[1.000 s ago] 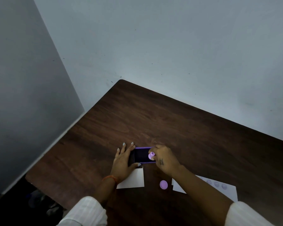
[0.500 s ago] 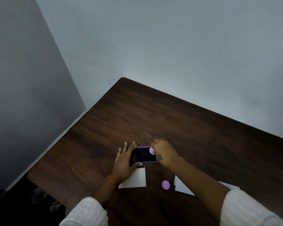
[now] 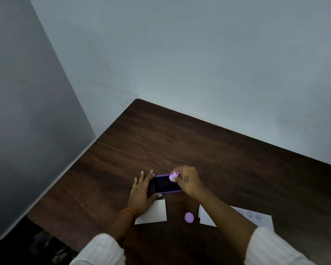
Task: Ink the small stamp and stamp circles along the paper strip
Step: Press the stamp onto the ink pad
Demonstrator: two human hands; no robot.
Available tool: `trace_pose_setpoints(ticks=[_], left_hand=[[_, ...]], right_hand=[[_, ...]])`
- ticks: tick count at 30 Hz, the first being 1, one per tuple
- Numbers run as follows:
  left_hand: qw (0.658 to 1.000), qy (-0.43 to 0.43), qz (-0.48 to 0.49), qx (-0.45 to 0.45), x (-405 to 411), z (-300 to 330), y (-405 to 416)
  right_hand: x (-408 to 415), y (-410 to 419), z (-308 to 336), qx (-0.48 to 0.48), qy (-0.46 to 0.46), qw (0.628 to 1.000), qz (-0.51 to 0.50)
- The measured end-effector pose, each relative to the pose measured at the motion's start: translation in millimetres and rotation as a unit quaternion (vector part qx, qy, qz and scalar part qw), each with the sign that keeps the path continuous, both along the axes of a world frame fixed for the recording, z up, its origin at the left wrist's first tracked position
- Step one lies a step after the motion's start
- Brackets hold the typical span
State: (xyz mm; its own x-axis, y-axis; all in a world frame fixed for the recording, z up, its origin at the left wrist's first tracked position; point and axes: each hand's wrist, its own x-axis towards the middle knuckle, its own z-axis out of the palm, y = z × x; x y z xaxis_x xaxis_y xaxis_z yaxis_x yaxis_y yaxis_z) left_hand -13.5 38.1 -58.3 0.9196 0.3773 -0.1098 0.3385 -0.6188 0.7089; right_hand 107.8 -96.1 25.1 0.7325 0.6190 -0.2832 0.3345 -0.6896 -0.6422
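A purple-rimmed ink pad [image 3: 165, 184] with a dark inking face lies open on the dark wooden table [image 3: 208, 150]. My left hand [image 3: 142, 192] rests flat against its left side, fingers spread, steadying it. My right hand [image 3: 187, 181] pinches a small lilac stamp [image 3: 173, 176] at the pad's far right corner. The white paper strip [image 3: 256, 219] lies at the right, partly hidden by my right forearm, with three faint purple circles printed near its right end.
A round lilac cap [image 3: 189, 217] lies on the table between a white card [image 3: 155, 213] and the strip. Grey walls close in behind and to the left. The table's near edge drops off at lower left.
My right hand has shifted the stamp from the pad's right middle up toward its far right corner. My left hand has stayed on the pad.
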Motion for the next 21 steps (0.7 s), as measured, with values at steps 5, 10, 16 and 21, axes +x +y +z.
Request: trace_pose_setpoints(ticks=[5,10,16,21], left_hand=[[1.0,0.019,-0.006,-0.002,1.4,3.4,0.3],[1.0,0.029,-0.007,0.001,2.8,8.8,-1.1],[0.998,0.065,-0.003,-0.019,6.0,17.5,-0.7],[0.998,0.042,0.027,-0.032,10.6,29.7,-10.0]], right_hand=[[-13.2,-27.6,6.9,0.285,0.353,0.845,-0.283],[-23.2,-71.2,21.6,0.423,0.535,0.644,-0.348],[-40.4,-108.2,34.5,0.486,0.549,0.566,-0.377],[-47.3,-139.0,37.6,0.523,0.554,0.514,-0.394]])
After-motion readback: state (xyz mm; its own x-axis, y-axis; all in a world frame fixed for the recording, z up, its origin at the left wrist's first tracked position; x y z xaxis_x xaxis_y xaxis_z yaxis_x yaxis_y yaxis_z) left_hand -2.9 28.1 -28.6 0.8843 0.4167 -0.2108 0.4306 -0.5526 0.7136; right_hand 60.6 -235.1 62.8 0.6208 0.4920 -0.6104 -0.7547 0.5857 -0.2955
